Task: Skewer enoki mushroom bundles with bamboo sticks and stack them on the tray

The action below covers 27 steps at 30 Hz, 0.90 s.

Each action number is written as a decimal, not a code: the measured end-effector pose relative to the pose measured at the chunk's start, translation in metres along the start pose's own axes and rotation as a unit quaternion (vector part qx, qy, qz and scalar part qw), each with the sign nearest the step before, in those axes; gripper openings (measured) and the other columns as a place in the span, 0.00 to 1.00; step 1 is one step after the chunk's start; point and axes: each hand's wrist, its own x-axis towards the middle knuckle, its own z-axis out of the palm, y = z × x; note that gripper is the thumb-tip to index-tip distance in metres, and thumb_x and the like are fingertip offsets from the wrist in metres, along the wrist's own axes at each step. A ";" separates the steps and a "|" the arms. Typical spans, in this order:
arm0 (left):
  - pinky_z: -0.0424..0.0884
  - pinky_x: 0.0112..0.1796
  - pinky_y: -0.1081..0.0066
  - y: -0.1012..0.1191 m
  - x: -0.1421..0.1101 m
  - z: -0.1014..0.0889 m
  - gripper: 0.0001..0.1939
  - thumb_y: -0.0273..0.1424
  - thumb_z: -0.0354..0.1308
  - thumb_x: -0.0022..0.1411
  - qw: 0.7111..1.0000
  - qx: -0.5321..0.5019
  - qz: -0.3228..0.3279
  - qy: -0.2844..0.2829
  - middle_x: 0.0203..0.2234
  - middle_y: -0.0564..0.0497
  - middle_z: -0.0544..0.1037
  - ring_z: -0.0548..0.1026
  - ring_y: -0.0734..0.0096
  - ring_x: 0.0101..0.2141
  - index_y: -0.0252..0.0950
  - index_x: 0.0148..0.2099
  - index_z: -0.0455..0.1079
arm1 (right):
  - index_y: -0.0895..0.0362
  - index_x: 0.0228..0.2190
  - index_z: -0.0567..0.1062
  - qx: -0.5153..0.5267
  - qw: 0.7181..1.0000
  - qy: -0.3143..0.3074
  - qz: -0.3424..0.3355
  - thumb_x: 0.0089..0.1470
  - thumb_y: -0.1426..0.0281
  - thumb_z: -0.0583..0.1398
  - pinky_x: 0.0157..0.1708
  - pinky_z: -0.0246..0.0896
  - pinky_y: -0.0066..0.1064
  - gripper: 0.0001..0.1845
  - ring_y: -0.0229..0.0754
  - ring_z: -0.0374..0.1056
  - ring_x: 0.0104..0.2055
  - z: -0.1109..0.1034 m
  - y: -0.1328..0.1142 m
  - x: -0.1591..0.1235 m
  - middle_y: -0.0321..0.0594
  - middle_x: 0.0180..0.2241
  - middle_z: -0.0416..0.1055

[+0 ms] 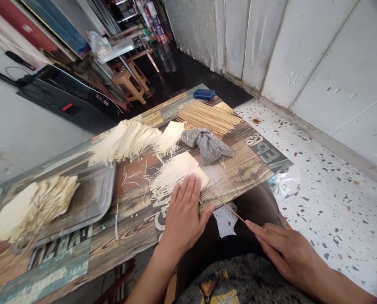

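My left hand (pixel 185 211) lies flat, fingers stretched out, on a pale slab that frays into thin strands and looks like enoki mushroom (pixel 202 177). A thin bamboo skewer (pixel 228 206) is pinched in the fingers of my right hand (pixel 278 247), over my lap. The skewer's far end meets the near edge of the slab; how deep it goes in is hidden. Just behind is a crumpled grey cloth (pixel 207 145). A heap of similar slabs (pixel 128 137) lies farther back, with a single slab (pixel 171 136) at its right end.
Loose bamboo skewers (pixel 209 117) lie at the table's far end beside a blue box (pixel 204 94). On the left, a grey tray (pixel 96 192) bears a pile of skewered slabs (pixel 36 207). The wood-patterned table (pixel 254 158) ends close to my lap. Stools (pixel 129 86) stand beyond.
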 end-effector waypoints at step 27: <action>0.50 0.62 0.51 0.001 0.000 -0.002 0.34 0.45 0.44 0.68 1.000 -0.006 -0.008 -0.012 0.65 0.37 0.54 0.48 0.55 0.66 0.27 0.67 0.48 | 0.53 0.60 0.59 0.002 1.000 0.010 0.012 0.63 0.77 0.49 0.27 0.60 0.24 0.25 0.34 0.65 0.26 0.001 -0.003 0.002 0.33 0.28 0.65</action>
